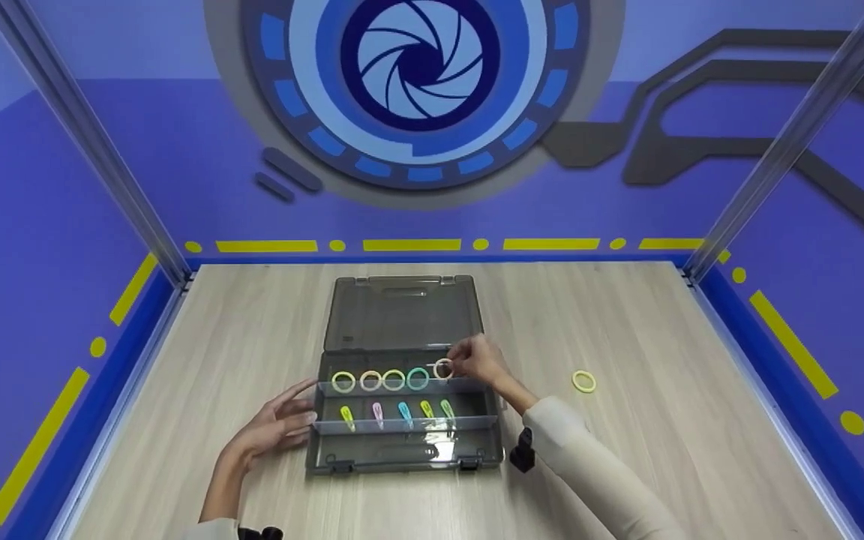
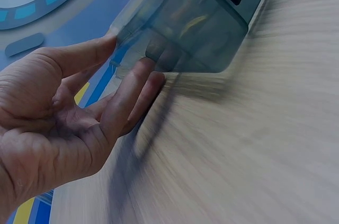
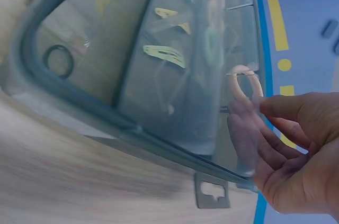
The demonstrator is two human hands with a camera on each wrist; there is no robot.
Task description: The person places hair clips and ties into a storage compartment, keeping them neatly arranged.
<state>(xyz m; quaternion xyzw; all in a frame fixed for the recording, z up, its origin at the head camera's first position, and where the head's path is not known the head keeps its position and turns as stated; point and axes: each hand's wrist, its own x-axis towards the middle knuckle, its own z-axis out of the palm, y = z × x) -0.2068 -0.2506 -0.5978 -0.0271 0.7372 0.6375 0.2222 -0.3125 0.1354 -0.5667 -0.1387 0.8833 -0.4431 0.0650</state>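
A dark see-through divided box (image 1: 372, 455) lies open with its lid (image 1: 402, 319) folded back. In the right wrist view, my right hand (image 3: 304, 150) pinches a pale hair tie (image 3: 234, 83) between thumb and fingers, at the right end of the back compartment. Several hair ties, among them a yellow one (image 1: 334, 382) and a teal one (image 1: 409, 377), stand in a row there. The middle compartment holds several snap hair clips, including a pink clip (image 1: 378, 413) and a blue clip (image 1: 405, 414). My left hand (image 1: 274, 424) touches the box's left side with loosely extended fingers.
A yellow hair tie (image 1: 574, 379) lies on the wooden table (image 1: 642, 450) right of the box. Clear dividers separate the compartments; a dark ring (image 3: 46, 62) shows in the front one. Blue printed walls (image 1: 432, 217) and metal posts (image 1: 113, 172) bound the table.
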